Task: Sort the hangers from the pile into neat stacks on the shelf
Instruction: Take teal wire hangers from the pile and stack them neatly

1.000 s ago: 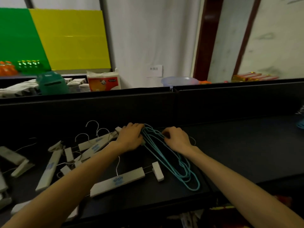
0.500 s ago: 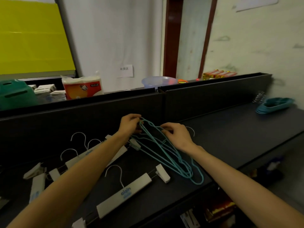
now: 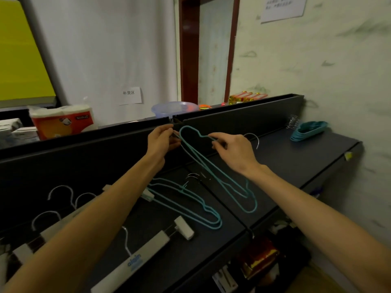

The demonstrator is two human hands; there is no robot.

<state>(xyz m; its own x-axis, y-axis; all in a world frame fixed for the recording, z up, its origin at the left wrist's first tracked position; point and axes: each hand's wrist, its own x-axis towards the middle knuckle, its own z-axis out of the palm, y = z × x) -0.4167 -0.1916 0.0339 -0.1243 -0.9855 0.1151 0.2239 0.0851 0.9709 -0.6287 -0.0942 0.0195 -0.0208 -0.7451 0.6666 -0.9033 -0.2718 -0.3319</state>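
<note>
here, both hands [image 3: 236,152] pinching teal hangers [image 3: 213,166], "alain" on white hanger [image 3: 135,261]

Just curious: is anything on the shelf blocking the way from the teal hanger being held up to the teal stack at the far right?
Nothing visible. The lifted hanger is pinched by both hands, and the shelf between it and the stack looks bare.

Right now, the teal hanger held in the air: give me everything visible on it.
The lifted teal hanger is thin wire with what looks like a teal coating, with a bare metal hook showing past the right hand. It is tilted, one end high near the shelf's back panel, the other low over the shelf. The right hand pinches it by the neck; the left hand grips near its upper end. It may be two hangers together.
</note>
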